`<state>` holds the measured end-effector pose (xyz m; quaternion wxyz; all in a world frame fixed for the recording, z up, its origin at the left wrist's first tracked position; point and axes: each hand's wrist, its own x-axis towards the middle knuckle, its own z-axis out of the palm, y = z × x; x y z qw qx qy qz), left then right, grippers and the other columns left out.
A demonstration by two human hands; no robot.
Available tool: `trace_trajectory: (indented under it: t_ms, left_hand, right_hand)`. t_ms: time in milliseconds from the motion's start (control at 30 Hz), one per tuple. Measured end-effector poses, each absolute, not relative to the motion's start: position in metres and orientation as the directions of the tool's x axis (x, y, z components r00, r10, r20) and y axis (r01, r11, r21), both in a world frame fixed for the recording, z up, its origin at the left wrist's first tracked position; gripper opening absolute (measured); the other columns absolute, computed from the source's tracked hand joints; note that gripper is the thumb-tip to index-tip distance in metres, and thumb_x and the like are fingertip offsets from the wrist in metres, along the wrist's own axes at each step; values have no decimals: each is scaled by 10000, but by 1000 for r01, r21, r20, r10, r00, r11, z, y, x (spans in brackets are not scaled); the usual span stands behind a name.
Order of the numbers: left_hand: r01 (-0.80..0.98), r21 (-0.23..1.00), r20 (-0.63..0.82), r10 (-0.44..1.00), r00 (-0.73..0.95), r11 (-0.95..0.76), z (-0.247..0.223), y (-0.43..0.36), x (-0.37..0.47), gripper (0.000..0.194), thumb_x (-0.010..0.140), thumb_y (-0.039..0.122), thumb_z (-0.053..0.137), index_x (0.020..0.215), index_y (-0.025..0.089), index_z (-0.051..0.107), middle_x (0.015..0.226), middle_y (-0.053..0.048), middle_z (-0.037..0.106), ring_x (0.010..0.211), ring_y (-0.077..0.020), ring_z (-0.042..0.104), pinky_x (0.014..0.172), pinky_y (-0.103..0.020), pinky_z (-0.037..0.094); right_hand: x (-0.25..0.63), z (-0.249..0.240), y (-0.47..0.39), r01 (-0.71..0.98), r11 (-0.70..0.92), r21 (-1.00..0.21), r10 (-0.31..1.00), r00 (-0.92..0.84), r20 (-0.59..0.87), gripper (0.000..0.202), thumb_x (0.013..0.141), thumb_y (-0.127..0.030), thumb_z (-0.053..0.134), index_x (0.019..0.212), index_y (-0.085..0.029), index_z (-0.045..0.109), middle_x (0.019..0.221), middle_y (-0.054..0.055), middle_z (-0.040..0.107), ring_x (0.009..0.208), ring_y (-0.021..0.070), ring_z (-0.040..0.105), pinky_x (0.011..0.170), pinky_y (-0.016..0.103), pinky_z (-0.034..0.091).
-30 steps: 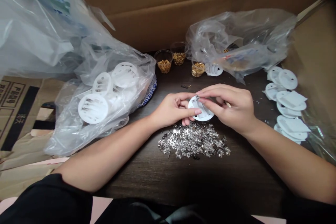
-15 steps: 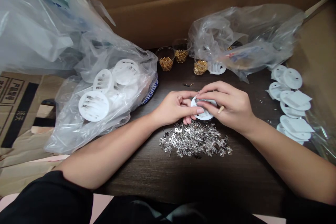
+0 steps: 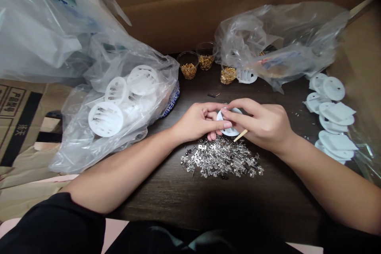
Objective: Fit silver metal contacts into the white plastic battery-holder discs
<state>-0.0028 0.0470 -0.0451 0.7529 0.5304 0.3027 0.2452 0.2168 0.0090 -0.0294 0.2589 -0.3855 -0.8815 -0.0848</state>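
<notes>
A round white plastic disc (image 3: 229, 131) is pinched at its left edge between the thumb and fingers of my left hand (image 3: 198, 122). Over its right side bends my right hand (image 3: 263, 125), with thumb and index finger closed together at the disc's upper left. A thin wooden stick (image 3: 240, 135) pokes out below the right hand's fingers, held in that hand. Whatever lies between the right fingertips is too small and covered to name. Just below both hands is a heap of small silvery metal clips (image 3: 222, 158).
Clear cups (image 3: 188, 67) of brass-coloured pins stand at the back. A plastic bag (image 3: 74, 139) at left bears discs fitted with metal pieces (image 3: 105, 119). More white discs (image 3: 336, 115) are stacked at right, near another bag (image 3: 279, 39). A small black piece and pin (image 3: 212, 95) lie beyond the hands.
My right hand's thumb and index finger have shifted up and left on the disc. The wooden stick has swung down and shows more of its length. My left hand stays put.
</notes>
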Motion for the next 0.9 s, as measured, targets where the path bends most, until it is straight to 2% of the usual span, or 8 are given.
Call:
trace_trajectory:
  t_ms: [67,267,467,633,767,900]
  left_hand:
    - [-54,945,-195,685,702,324,-46,47,-3,628,744,385,907,1276,132,690,658,17,698,461,-83,617,454,-177,534]
    - [-71,939,-190,679,709,337,-46,48,-3,705,707,399,932,1306,123,681,650,23,698,457,-85,618,443,-179,530]
    - [-62,936,-202,675,710,346,-45,48,-2,737,704,405,934,1327,117,666,640,25,694,453,-86,616,441,-180,518]
    - [-47,929,-232,679,697,366,-43,47,-1,759,677,383,951,1319,96,662,614,29,687,447,-95,621,440,-185,525]
    - [-50,930,-229,680,696,364,-44,45,-1,742,677,371,950,1302,85,669,614,23,691,444,-101,624,435,-192,532]
    - [-51,934,-220,685,695,352,-46,45,-3,718,679,357,951,1290,94,681,616,21,693,441,-97,624,430,-181,529]
  right_hand:
    - [213,-27,7,734,679,20,605,-575,551,192,995,-212,628,1122,-232,771,1091,28,811,592,116,659,505,295,404]
    - [209,-22,6,718,695,24,580,-581,571,147,977,-155,648,1079,-167,753,1056,37,798,636,110,675,502,285,396]
    - [206,-11,3,715,667,207,541,-657,525,158,986,-147,622,1049,-144,767,986,28,800,557,116,580,493,308,383]
    - [197,-4,-3,726,613,311,548,-675,494,166,980,-111,613,974,-135,777,895,24,793,517,116,529,486,310,361]
    - [198,-4,-4,728,621,290,578,-675,459,189,997,-122,582,976,-149,767,878,9,783,504,106,504,478,310,323]
    - [203,-1,-3,706,674,216,610,-697,376,232,1020,-173,524,1063,-140,750,1025,39,784,523,110,518,478,331,293]
